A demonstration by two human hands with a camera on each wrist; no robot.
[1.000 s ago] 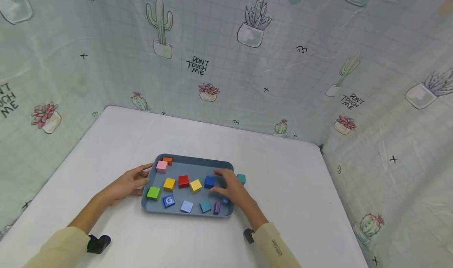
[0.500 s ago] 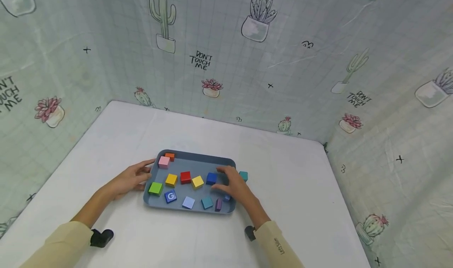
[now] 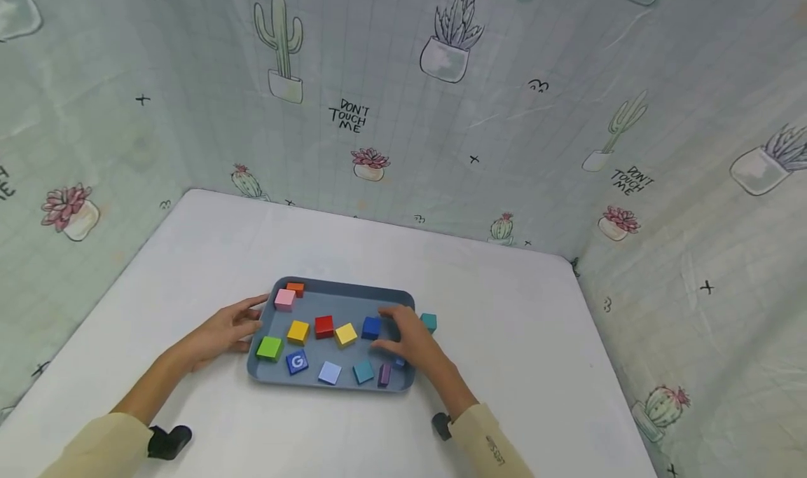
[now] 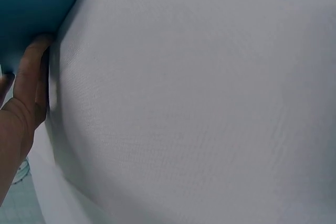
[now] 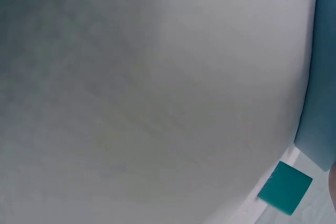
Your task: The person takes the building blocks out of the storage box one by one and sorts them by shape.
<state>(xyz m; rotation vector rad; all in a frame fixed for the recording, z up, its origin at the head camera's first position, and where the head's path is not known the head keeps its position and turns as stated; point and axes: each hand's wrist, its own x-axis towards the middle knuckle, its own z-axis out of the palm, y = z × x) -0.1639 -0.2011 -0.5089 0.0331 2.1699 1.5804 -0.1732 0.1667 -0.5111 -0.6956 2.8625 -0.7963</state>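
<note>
A grey-blue tray (image 3: 353, 292) on the white table holds several coloured cubes. My left hand (image 3: 223, 334) is at its left side, and the left wrist view shows fingers (image 4: 32, 69) against the outer wall. Over the tray's right end is my right hand (image 3: 412, 338), thumb and fingers spread apart with nothing between them. Just left of that gap sits a dark blue cube (image 3: 371, 327). Below the palm, a small blue block (image 3: 400, 362) is partly hidden. A purple block (image 3: 384, 375) and a teal cube (image 3: 363, 372) lie near the front rim.
Another teal cube (image 3: 429, 322) lies outside the tray on the right. Inside are red (image 3: 324, 326), yellow (image 3: 345, 335), green (image 3: 270, 348) and pink (image 3: 285, 299) cubes. A patterned cloth (image 3: 403, 113) rises behind the table (image 3: 504, 310).
The head view tilts slightly and comes back. Both hands keep their places at the tray, and the cubes stay where they were.
</note>
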